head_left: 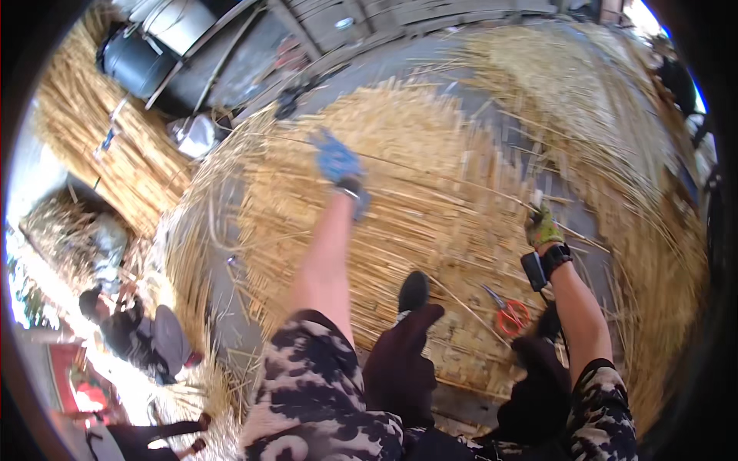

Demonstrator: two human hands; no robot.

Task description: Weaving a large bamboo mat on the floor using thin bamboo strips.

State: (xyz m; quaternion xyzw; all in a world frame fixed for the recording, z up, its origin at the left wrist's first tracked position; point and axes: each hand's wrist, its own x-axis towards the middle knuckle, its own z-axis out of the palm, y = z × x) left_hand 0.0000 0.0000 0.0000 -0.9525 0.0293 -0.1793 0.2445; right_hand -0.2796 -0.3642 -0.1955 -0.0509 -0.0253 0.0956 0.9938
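A large woven mat of flat yellow reeds [361, 238] spreads on the ground before me. My left hand [337, 160], in a blue glove, is over its far left part; motion blurs it, but the fingers look stretched out. A long thin reed [461, 183] runs across the mat from near my left hand to my right. Whether the left hand touches it, I cannot tell. My right hand [544, 225], in a yellow-green glove, is closed around the reed at the mat's right edge. Scissors with orange handles [511, 316] lie on the mat near my right foot.
Loose reeds [561, 92] cover the ground at far right. A reed bundle [108, 131] lies at left, beside a dark bucket [138, 63]. A person [138, 334] crouches at left; another person [131, 442] is at lower left. My shoe [413, 292] rests on the mat.
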